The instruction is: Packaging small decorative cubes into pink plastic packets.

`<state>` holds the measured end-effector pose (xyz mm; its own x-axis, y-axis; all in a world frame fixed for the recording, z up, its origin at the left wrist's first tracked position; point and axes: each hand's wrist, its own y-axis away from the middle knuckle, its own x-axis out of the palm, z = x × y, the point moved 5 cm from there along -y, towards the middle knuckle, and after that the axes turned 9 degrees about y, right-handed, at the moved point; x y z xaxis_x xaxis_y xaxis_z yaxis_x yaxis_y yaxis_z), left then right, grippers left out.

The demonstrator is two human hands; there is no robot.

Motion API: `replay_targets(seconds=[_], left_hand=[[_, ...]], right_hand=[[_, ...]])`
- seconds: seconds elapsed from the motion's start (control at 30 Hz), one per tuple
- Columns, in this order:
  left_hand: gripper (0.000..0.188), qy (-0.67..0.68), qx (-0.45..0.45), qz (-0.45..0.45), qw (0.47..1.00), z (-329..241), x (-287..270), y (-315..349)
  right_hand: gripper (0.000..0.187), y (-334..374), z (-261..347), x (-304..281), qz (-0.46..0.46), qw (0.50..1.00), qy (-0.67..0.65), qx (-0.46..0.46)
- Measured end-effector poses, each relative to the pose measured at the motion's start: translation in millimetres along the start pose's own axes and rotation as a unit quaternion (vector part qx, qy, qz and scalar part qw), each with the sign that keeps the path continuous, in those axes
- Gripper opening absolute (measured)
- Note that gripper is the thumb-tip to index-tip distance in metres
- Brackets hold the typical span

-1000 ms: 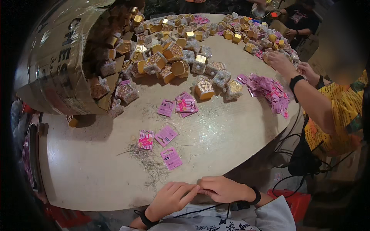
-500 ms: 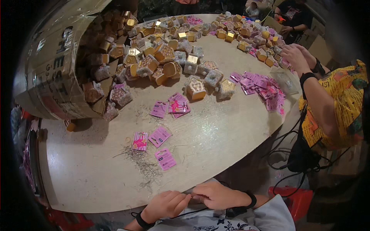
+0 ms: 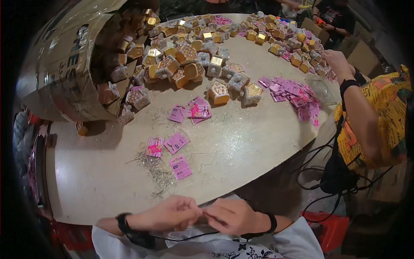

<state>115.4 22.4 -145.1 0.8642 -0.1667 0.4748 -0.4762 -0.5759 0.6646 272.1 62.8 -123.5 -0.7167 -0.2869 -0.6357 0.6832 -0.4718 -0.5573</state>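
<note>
A: What has just changed?

B: The left hand (image 3: 170,214) has turned, its forearm reaching in more from the side. The right hand (image 3: 235,216) meets it at the fingertips, much as half a second ago.

A: Meaning what for the work?

B: Probably a new angle on the same fine handling, nothing more.

A: And the fingers?

B: On the left they curl inward; on the right they bend, a little spread. How tightly either pinch closes, and on what, cannot be told. Any small piece would sit where the fingertips meet, by the near edge of the worktop (image 3: 86,185).

A: What else is hard to make out?

B: Just beyond the hands, the wires (image 3: 160,178) lie in a tangle, single strands blurring together. Next to them and farther on are pink cards (image 3: 180,167), some overlapping.

A: Farther still?

B: The gold houses (image 3: 218,92) crowd and hide one another, and the carton (image 3: 64,82) on the left is dark inside. On the right, a co-worker's near hand (image 3: 336,61) mostly covers the other. Farthest off, a person in black (image 3: 338,15) is cut off by the upper edge.
</note>
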Motion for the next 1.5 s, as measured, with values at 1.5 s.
replay_targets(seconds=[1.5], left_hand=[[0.040, -0.477, 0.696, -0.168, 0.510, -103, 21, 11]], right_hand=[[0.023, -61, -5, -61, -0.197, 0.980, 0.019, -0.001]])
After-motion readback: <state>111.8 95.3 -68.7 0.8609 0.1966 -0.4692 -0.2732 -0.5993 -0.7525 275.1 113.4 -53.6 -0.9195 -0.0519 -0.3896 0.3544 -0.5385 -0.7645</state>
